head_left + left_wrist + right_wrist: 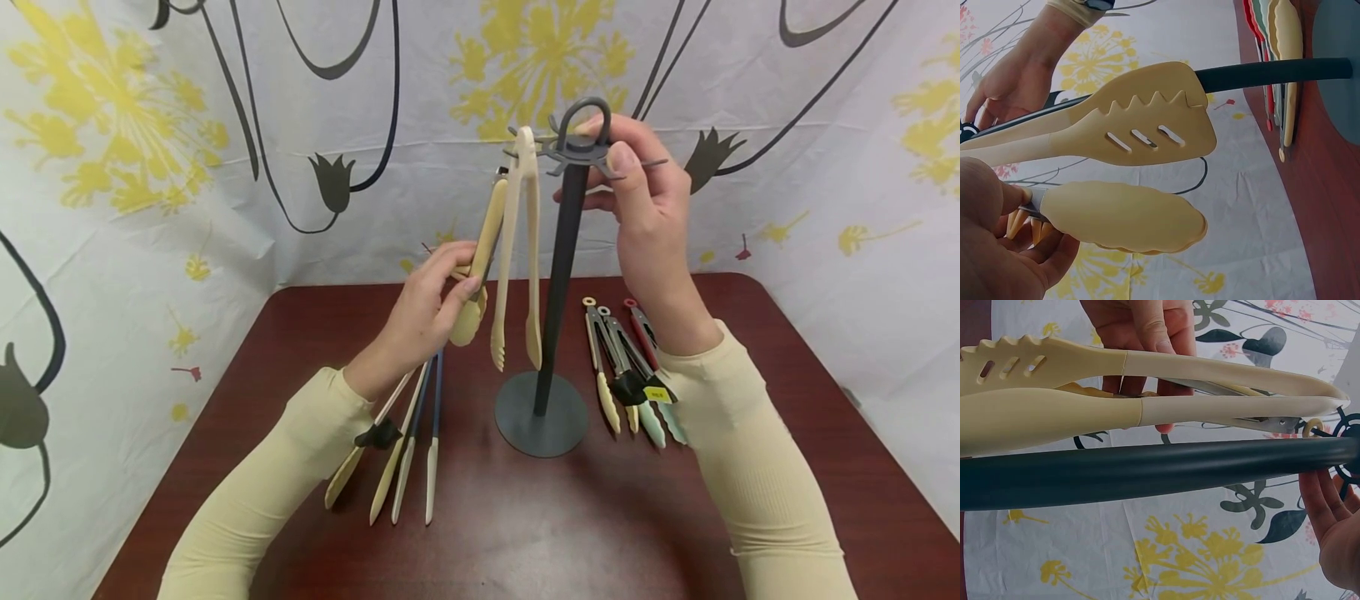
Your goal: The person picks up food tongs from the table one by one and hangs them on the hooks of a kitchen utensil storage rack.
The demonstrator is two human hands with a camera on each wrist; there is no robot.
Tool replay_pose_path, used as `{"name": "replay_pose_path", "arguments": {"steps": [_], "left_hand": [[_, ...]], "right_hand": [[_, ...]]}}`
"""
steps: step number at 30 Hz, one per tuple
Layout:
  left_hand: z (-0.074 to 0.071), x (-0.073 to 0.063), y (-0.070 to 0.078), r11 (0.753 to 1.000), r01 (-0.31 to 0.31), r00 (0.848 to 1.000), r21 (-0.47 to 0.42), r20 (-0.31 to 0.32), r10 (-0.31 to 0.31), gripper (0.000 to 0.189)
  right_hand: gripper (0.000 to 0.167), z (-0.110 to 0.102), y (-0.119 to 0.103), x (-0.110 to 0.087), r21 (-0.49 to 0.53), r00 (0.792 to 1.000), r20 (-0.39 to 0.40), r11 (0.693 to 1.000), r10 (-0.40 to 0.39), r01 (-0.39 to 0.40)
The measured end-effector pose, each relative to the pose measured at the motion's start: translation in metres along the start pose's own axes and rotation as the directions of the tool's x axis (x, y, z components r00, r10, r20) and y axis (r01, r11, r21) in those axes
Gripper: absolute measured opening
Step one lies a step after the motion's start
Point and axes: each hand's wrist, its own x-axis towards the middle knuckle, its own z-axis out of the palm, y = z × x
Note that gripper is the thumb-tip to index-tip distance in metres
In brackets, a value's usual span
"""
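My left hand (423, 308) grips a pair of yellow tongs (489, 233) with metal parts, scalloped heads down. In the right wrist view, the small loop (1305, 432) at their top end is right at a hook of the dark grey stand. Another pair, cream tongs (507, 242) with one slotted, toothed head (1191, 137), hangs astride a hook beside the pole (566, 242). My right hand (652, 192) holds the stand's hook ring (581, 152) between thumb and fingers, just under the top loop (587, 102). The stand leans slightly rightward at its top.
The stand's round base (542, 442) is on the dark red table (495, 533). Long tongs (408, 450) with pale tips lie left of it. Several tongs (622, 367) with cream, mint and red parts lie to its right. A patterned cloth (420, 100) hangs behind.
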Motion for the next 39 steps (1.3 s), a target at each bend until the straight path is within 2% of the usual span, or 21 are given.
{"name": "replay_pose_path", "arguments": {"steps": [11,19,39], "left_hand": [[0.004,0.0,0.0,1.0,-0.012,1.0,0.01,-0.007,0.012,0.027],[0.009,-0.001,-0.001,0.999,-0.015,1.0,-0.028,-0.001,0.014,0.028],[0.012,0.005,-0.007,1.0,-0.009,1.0,0.002,-0.015,0.009,0.025]], "right_hand": [[0.031,0.0,0.0,0.0,-0.006,1.0,-0.004,1.0,-0.004,0.004],[0.031,0.001,0.0,0.0,0.002,1.0,-0.01,1.0,0.002,-0.002],[0.031,0.001,0.001,0.0,-0.021,1.0,0.001,1.0,-0.018,0.018]]}}
